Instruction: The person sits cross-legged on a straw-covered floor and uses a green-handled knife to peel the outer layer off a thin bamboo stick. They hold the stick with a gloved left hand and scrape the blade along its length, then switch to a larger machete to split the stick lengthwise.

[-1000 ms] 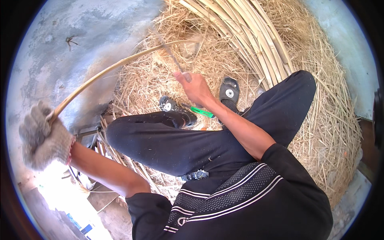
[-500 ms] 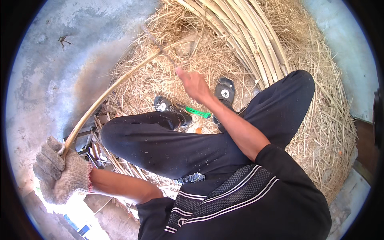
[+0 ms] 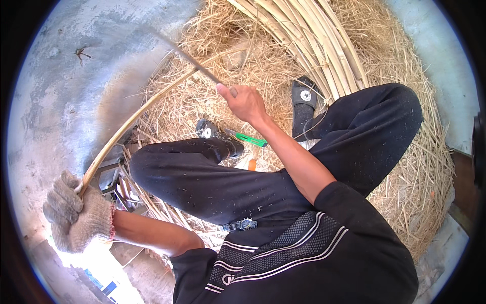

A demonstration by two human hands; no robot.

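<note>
My left hand [image 3: 81, 218], in a knitted work glove, is closed around the lower end of a long, pale, bent cane [image 3: 121, 129]. The cane curves up and to the right, its far end over straw-like shavings. My bare right hand [image 3: 245, 105] is closed on the handle of what looks like a long, narrow knife [image 3: 187, 58]. Its dark blade points up and left and crosses the cane close to the cane's far end. Whether blade and cane touch, I cannot tell.
A green utility knife [image 3: 251, 140] lies between my feet, with a small orange object [image 3: 252, 164] nearby. Dry shavings [image 3: 410, 167] cover much of the floor. A bundle of pale canes [image 3: 324, 45] extends from the top toward my right leg. A wristwatch [image 3: 240, 225] rests at my lap.
The blade, blurred before, now shows longer across the cane. My right hand has shifted slightly. My right foot and knee have moved to the right; the left hand keeps its hold.
</note>
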